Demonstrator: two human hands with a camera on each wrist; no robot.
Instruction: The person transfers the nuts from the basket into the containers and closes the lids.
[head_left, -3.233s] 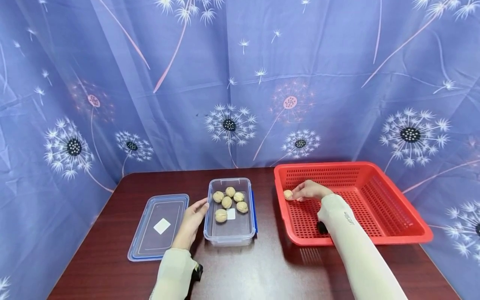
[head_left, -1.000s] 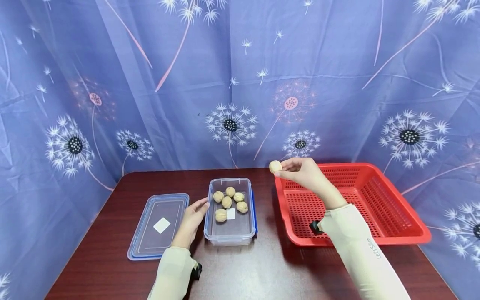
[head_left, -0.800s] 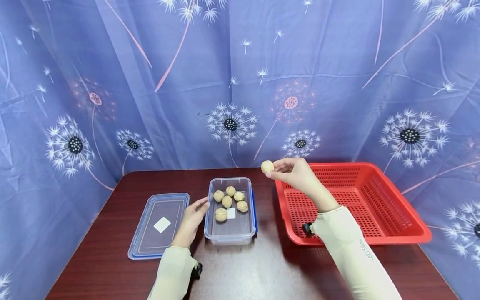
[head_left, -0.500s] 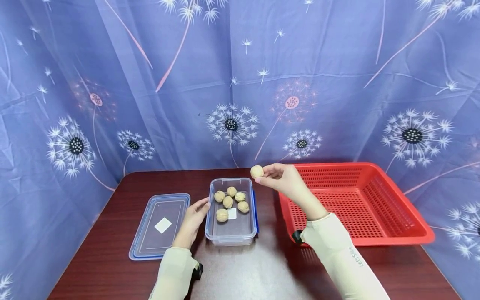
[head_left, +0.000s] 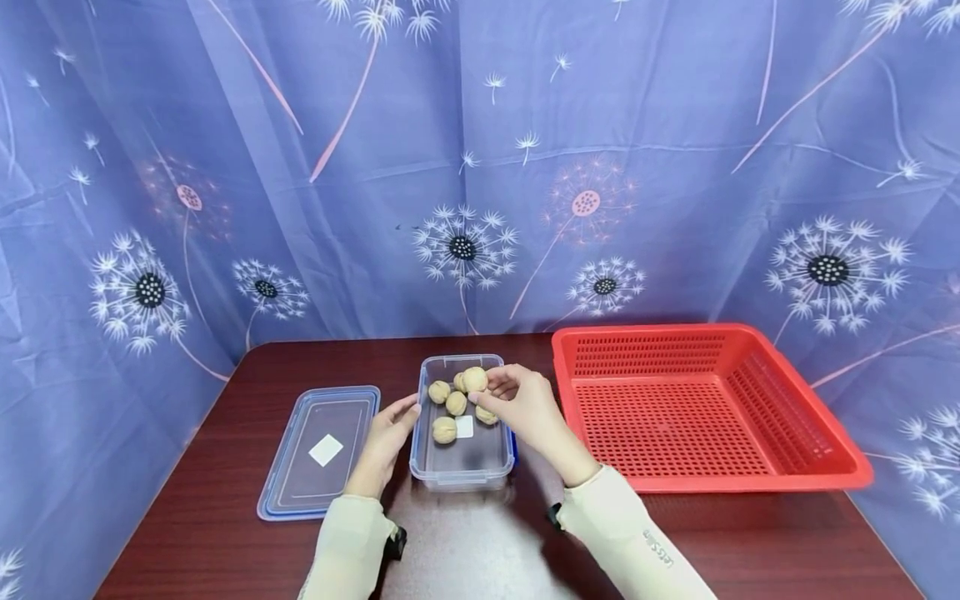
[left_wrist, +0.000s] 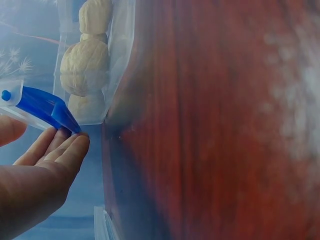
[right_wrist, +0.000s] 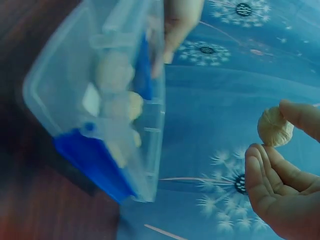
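Note:
In the head view my right hand (head_left: 528, 410) pinches a pale walnut (head_left: 474, 379) between thumb and fingers above the clear plastic container (head_left: 491, 457). That walnut (right_wrist: 275, 127) also shows apart from the container in the right wrist view. Several walnuts (head_left: 444, 430) lie inside, some partly hidden by the hand and the held walnut. At the container's left side is my left hand (head_left: 390, 431). Its nearly straight fingers touch the hanging blue latch (left_wrist: 45, 106) in the left wrist view.
A clear lid (head_left: 292, 475) with blue trim lies on the dark wooden table (head_left: 465, 550), left of the container. A red slotted basket (head_left: 675, 483) stands at the right. A blue patterned curtain (head_left: 360, 250) hangs behind the table.
My right hand has lifted the walnut out of the red basket, carried it left, and lowered it over the container. My left hand has stayed at the container's side.

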